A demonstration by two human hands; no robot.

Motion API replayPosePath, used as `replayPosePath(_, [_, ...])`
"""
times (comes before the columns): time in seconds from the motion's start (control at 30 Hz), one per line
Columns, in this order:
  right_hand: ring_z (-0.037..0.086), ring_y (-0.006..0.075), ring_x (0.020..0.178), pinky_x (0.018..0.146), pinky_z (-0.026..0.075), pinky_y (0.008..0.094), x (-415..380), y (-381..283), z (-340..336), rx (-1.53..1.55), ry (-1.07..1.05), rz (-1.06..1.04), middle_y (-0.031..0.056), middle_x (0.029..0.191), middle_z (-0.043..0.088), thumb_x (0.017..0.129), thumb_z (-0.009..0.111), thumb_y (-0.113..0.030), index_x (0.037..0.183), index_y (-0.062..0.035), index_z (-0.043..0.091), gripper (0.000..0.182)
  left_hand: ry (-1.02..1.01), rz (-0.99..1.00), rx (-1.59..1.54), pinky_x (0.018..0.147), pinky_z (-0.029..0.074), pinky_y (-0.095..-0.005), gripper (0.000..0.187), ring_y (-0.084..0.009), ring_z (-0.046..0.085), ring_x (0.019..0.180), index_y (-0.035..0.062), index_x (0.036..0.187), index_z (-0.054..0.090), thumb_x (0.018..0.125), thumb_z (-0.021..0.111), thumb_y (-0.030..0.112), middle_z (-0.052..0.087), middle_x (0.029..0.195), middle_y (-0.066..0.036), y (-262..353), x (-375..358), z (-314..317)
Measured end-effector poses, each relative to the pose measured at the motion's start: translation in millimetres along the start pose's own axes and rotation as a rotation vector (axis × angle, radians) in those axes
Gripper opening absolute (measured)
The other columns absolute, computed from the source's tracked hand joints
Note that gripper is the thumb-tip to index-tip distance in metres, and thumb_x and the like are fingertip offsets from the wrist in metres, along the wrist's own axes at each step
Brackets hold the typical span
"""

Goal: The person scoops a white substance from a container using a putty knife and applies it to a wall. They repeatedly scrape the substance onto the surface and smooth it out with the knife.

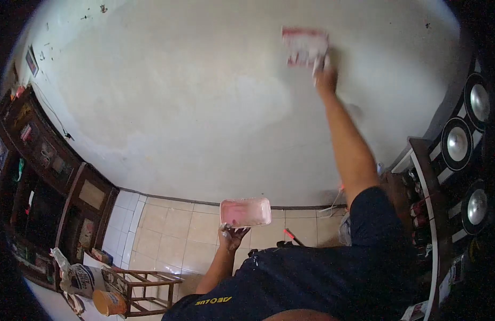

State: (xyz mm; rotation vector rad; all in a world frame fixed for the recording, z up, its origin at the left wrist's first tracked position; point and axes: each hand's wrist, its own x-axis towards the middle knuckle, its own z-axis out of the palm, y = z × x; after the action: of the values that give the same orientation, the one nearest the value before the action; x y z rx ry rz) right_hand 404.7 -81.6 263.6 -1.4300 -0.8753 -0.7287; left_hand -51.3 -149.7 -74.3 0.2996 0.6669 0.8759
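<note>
My right hand (324, 75) is raised on an outstretched arm and closed on a putty spreader (306, 47). The spreader is a wide, flat red blade smeared with white, a little blurred, held at the upper part of the pale wall (204, 107). Low down, my left hand (232, 237) grips the near edge of a shallow pink plastic tray (246, 212). White smears mark the tray's inside, and whitish residue shows on my left fingers. Damp-looking, darker grey patches spread across the wall below the spreader.
At left stand a dark wooden cabinet (71, 203), a wooden stool (151, 291), an orange-yellow tub (109, 303) and a white sack (84, 279). Round speakers (457, 143) and a shelf unit (418, 155) line the right side. A red-handled tool (293, 235) shows above the tiled floor (167, 230).
</note>
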Motion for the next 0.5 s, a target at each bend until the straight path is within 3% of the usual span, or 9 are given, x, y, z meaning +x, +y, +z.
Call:
replayPosePath(0.07, [0.059, 0.0387, 0.068, 0.061, 0.044, 0.0459, 86.6, -11.5, -6.4, -0.124, 0.024, 0.067, 0.0232, 0.071, 0.06, 0.077, 0.057, -0.027, 0.089, 0.0038, 0.057, 0.033, -0.02, -0.005, -0.048, 0.091, 0.04, -0.0593, 0.044, -0.0419, 0.047, 0.106, 0.0075, 0.115, 0.046, 0.076, 0.048, 0.026, 0.049, 0.11, -0.012, 1.3, 1.8, 4.2])
replayPosePath(0.13, [0.06, 0.0314, 0.068, 0.064, 0.045, 0.0439, 111.9, 2.6, -13.9, 0.096, -0.063, 0.474, 0.0206, 0.073, 0.061, 0.076, 0.056, -0.028, 0.093, 0.0066, 0.058, 0.039, 0.024, 0.01, -0.039, 0.091, 0.041, -0.0597, 0.043, -0.0415, 0.048, 0.104, 0.0074, 0.113, 0.047, 0.074, 0.05, 0.026, 0.05, 0.109, -0.012, 0.3, -5.6, 14.0])
replayPosePath(0.2, [0.06, 0.0338, 0.073, 0.068, 0.045, 0.0442, 85.3, 75.8, 2.6, -0.161, -0.294, 0.408, 0.0224, 0.079, 0.061, 0.076, 0.055, -0.032, 0.094, 0.0067, 0.058, 0.043, 0.004, 0.013, -0.033, 0.091, 0.041, -0.0595, 0.043, -0.041, 0.048, 0.104, 0.0074, 0.113, 0.047, 0.074, 0.05, 0.026, 0.05, 0.108, -0.012, -4.5, 3.1, -5.0])
replayPosePath(0.23, [0.058, 0.0376, 0.08, 0.073, 0.045, 0.0457, 37.6, 61.4, -9.0, -0.092, -0.195, 0.463, 0.0242, 0.086, 0.061, 0.079, 0.053, -0.038, 0.094, 0.0064, 0.058, 0.047, -0.024, 0.014, -0.036, 0.091, 0.041, -0.0594, 0.043, -0.0406, 0.048, 0.103, 0.0074, 0.112, 0.046, 0.074, 0.051, 0.027, 0.049, 0.108, -0.012, -6.4, 6.0, -12.5])
replayPosePath(0.3, [0.056, 0.0422, 0.084, 0.075, 0.043, 0.0481, -67.3, 184.6, 18.0, -0.379, -0.339, 0.119, 0.0261, 0.089, 0.059, 0.085, 0.047, -0.045, 0.1, 0.0037, 0.055, 0.051, 0.018, -0.008, -0.023, 0.091, 0.041, -0.059, 0.044, -0.0399, 0.048, 0.103, 0.0078, 0.113, 0.045, 0.074, 0.051, 0.027, 0.048, 0.109, -0.012, -7.3, -1.6, -5.6])
replayPosePath(0.37, [0.053, 0.0433, 0.096, 0.083, 0.041, 0.0478, -182.0, 214.5, 8.1, -0.341, -0.569, 0.541, 0.0266, 0.103, 0.057, 0.085, 0.048, -0.038, 0.104, 0.0034, 0.054, 0.046, -0.004, -0.057, -0.003, 0.092, 0.041, -0.0582, 0.046, -0.0399, 0.047, 0.105, 0.009, 0.117, 0.042, 0.075, 0.05, 0.026, 0.045, 0.113, -0.012, -5.5, -1.8, -8.8])
replayPosePath(0.4, [0.054, 0.0442, 0.094, 0.082, 0.041, 0.0483, -233.5, 212.8, -4.3, -0.227, -0.465, 0.477, 0.0273, 0.098, 0.058, 0.087, 0.045, -0.04, 0.098, 0.005, 0.057, 0.048, -0.004, -0.059, -0.004, 0.092, 0.041, -0.0582, 0.046, -0.0399, 0.047, 0.105, 0.009, 0.117, 0.042, 0.075, 0.05, 0.026, 0.045, 0.113, -0.012, -7.5, -2.6, -6.6])
replayPosePath(0.43, [0.053, 0.0435, 0.096, 0.083, 0.041, 0.0473, -261.7, 194.9, -18.1, -0.412, -0.646, 0.651, 0.0272, 0.101, 0.057, 0.088, 0.043, -0.039, 0.1, 0.0048, 0.057, 0.047, 0.006, -0.046, -0.002, 0.093, 0.04, -0.0583, 0.046, -0.0402, 0.047, 0.106, 0.0091, 0.117, 0.042, 0.075, 0.05, 0.025, 0.045, 0.113, -0.011, -6.6, -2.6, -2.7])
replayPosePath(0.5, [0.051, 0.0422, 0.101, 0.087, 0.04, 0.046, -280.8, 159.3, -35.7, -0.221, -0.812, 0.768, 0.027, 0.106, 0.055, 0.088, 0.044, -0.037, 0.104, 0.0029, 0.055, 0.044, 0.013, -0.032, 0.003, 0.093, 0.04, -0.0584, 0.046, -0.0405, 0.046, 0.106, 0.0091, 0.117, 0.041, 0.075, 0.049, 0.025, 0.045, 0.113, -0.011, -4.5, -1.5, 0.8])
